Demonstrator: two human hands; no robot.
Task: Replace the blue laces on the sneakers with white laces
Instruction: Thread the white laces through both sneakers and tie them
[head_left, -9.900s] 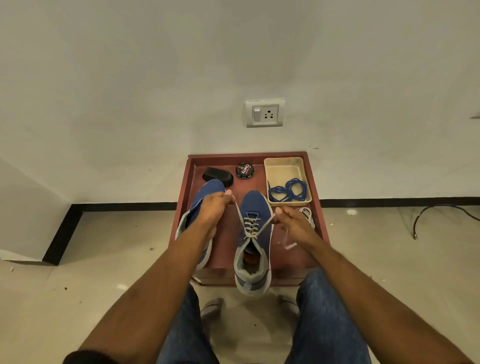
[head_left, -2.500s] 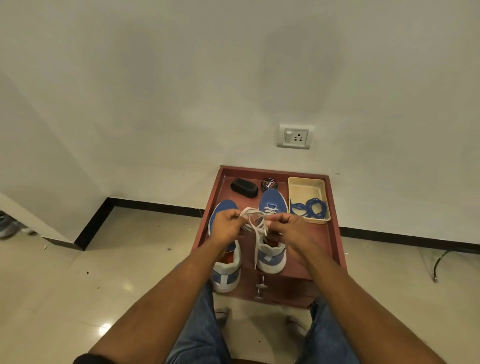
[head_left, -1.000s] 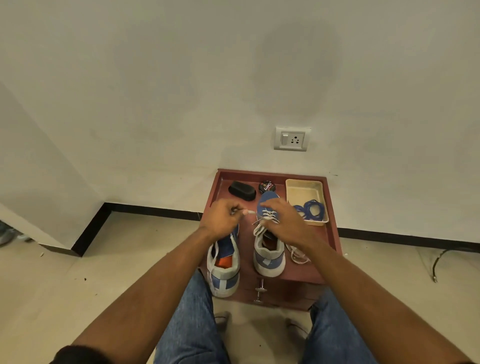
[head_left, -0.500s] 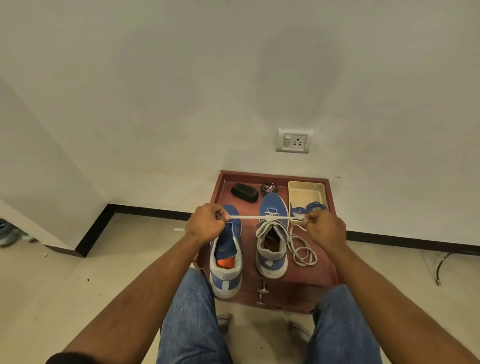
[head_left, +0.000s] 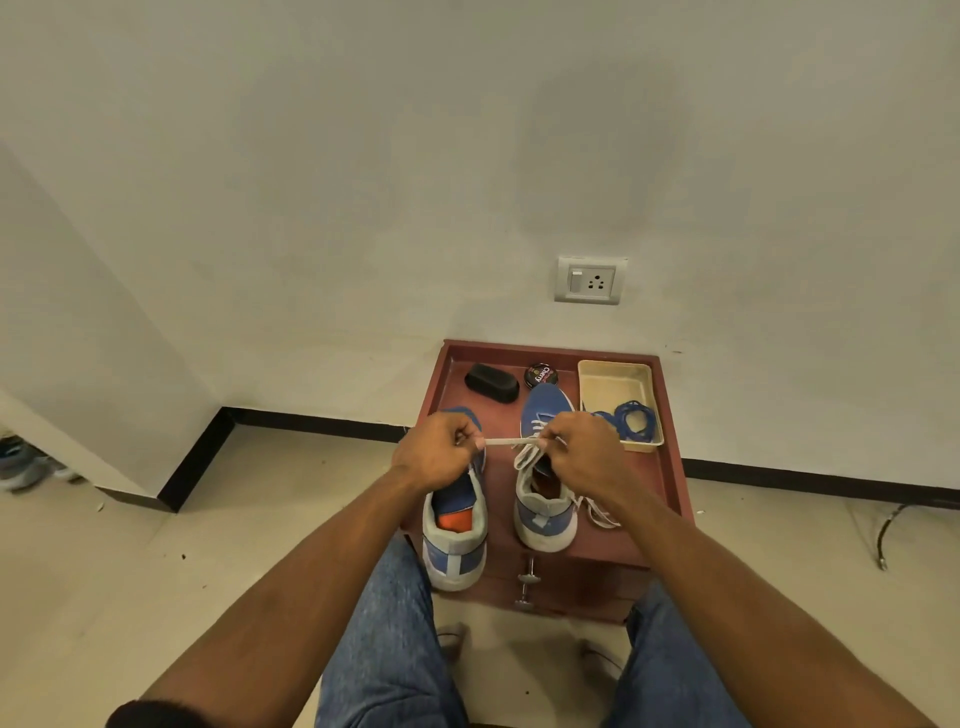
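Two blue sneakers stand side by side on a low red-brown cabinet top (head_left: 670, 488). The right sneaker (head_left: 543, 514) carries a white lace (head_left: 506, 442). A short stretch of that lace runs taut between my hands above the shoe. My left hand (head_left: 439, 451) pinches one end over the left sneaker (head_left: 454, 540), which shows no lace. My right hand (head_left: 584, 451) grips the other part above the right sneaker's tongue. Loose white lace (head_left: 597, 512) trails beside the shoe. Blue laces (head_left: 631, 418) lie coiled in a cream tray (head_left: 613, 376).
A black brush (head_left: 491, 382) and a round polish tin (head_left: 540, 375) sit at the back of the cabinet top. A wall socket (head_left: 589, 279) is above. A cabinet knob (head_left: 527, 584) faces my knees. A black cable (head_left: 893, 525) lies on the floor at right.
My hands have come closer together over the right sneaker, so the taut span of white lace between them is shorter than half a second ago.
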